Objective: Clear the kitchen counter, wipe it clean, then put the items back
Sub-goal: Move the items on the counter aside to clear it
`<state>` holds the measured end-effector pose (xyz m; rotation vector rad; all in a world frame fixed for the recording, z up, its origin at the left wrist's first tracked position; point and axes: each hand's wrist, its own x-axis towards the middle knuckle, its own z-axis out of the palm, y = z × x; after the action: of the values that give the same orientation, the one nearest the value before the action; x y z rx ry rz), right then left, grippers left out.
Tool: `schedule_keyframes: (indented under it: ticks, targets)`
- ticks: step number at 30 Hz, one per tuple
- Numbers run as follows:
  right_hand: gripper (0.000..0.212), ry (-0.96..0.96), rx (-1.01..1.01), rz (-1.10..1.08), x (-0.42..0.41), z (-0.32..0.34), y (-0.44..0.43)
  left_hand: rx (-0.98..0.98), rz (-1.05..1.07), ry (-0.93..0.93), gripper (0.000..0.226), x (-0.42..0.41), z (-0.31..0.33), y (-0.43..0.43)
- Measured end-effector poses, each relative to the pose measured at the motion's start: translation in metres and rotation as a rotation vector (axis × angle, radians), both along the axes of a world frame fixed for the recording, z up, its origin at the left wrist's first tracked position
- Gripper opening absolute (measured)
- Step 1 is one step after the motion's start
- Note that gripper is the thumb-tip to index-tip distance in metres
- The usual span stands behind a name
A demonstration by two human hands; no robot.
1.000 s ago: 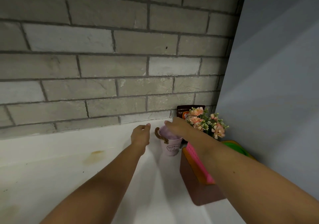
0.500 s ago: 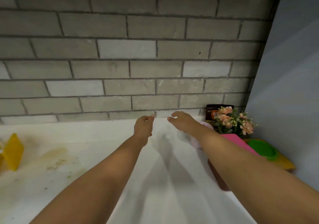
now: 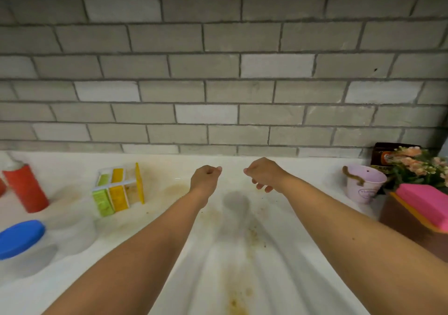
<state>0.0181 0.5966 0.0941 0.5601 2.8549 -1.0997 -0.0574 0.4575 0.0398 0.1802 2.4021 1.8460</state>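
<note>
The white counter (image 3: 242,266) carries brown stains and crumbs down its middle. My left hand (image 3: 204,177) hovers over it near the back wall, fingers curled shut, holding nothing. My right hand (image 3: 265,174) hangs beside it, loosely curled with fingers drooping, also holding nothing. At the right stand a pale pink pot (image 3: 363,183) with a rope handle, pink flowers (image 3: 417,166), a brown box (image 3: 385,154) and a pink sponge (image 3: 426,204) on a brown holder (image 3: 407,227). At the left are a clear divided box (image 3: 118,188) with yellow and green packets, a red bottle (image 3: 25,188) and a blue lid (image 3: 20,237).
A grey brick wall (image 3: 218,72) closes the back of the counter. The objects sit in clusters at the far left and far right, with the stained stretch between them under my arms.
The view has swung left, bringing the left-side items into sight. My right hand has come away from the pink pot, which now stands alone at the right. Both hands have moved toward the counter's middle.
</note>
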Motion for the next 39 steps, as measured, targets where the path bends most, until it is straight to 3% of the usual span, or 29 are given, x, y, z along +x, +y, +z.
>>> schedule_keyframes:
  ticks: [8, 18, 22, 28, 32, 35, 39]
  targets:
    - [0.033, -0.05, -0.045, 0.064, -0.032, -0.026, -0.113, -0.277, 0.085, 0.167, 0.019, -0.04, -0.013, -0.137]
    - [0.032, -0.095, -0.123, 0.17, -0.059, -0.063, -0.183, -0.626, 0.053, 0.29, 0.036, -0.062, -0.021, -0.203]
    - [0.03, -0.089, -0.142, 0.188, -0.063, -0.078, -0.209, -0.871, 0.027, 0.386, 0.05, -0.083, -0.013, -0.228]
    - [0.032, -0.094, -0.076, 0.133, -0.071, -0.087, -0.22, -1.283, -0.084, 0.367, 0.075, -0.117, -0.016, -0.256]
    - [0.033, -0.093, -0.077, 0.085, -0.081, -0.089, -0.232, -1.325, -0.143, 0.403, 0.068, -0.127, -0.031, -0.262]
    - [0.033, -0.092, -0.086, 0.071, -0.086, -0.092, -0.242, -1.269, -0.134, 0.48, 0.052, -0.136, -0.036, -0.267]
    - [0.033, -0.099, -0.054, 0.069, -0.089, -0.094, -0.25, -1.18, -0.191, 0.463, 0.048, -0.142, -0.034, -0.27]
